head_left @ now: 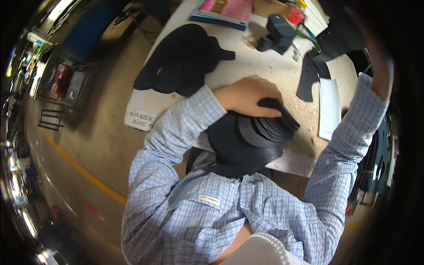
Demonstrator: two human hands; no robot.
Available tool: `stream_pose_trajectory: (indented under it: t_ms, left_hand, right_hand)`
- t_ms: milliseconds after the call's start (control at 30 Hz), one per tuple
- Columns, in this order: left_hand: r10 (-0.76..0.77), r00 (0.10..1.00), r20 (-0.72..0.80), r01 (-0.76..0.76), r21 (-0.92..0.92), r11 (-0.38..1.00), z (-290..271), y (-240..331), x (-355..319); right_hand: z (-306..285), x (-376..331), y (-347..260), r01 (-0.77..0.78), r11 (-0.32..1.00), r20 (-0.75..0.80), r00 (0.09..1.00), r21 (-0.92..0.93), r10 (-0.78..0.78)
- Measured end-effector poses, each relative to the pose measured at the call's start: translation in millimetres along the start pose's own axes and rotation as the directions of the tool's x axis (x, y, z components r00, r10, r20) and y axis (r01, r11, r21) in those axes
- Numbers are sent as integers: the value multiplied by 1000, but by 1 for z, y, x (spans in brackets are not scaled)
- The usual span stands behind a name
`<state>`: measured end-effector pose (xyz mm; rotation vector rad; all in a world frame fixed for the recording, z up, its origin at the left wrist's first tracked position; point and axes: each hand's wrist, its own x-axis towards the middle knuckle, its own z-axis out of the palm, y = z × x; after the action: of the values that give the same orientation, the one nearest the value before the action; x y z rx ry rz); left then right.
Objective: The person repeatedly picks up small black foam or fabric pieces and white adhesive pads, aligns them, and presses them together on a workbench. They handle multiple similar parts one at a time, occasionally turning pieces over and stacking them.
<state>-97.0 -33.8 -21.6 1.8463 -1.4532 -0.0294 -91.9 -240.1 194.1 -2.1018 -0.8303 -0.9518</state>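
Note:
A fanned stack of black textured sheet pieces lies at the table's near edge and hangs over it towards my body. My left hand is closed over its far side, with the thumb on top of the curled upper layers. My right hand is raised at the far right, beside a large black sheet piece. Its fingers are dark and blurred, so I cannot make out whether they grip that piece. Another pile of black cut pieces lies flat at the table's far left.
On the white table stand a dark box-shaped object and a red bottle. Folders lie at the back, and a white lined paper strip at the right. A small black stool stands on the floor to the left.

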Motion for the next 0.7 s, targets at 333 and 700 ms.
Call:
stream_pose_trajectory:
  t_ms: [333, 700]
  left_hand:
    - [73, 987, -141, -53, 145, 988, -12, 15, -7]
    - [-859, 433, 275, 863, -402, 306, -11, 87, -150]
  right_hand:
    - [61, -191, -5, -430, 898, 333, 836, -94, 435]
    - [54, -270, 22, -682, 508, 283, 704, 527, 651]
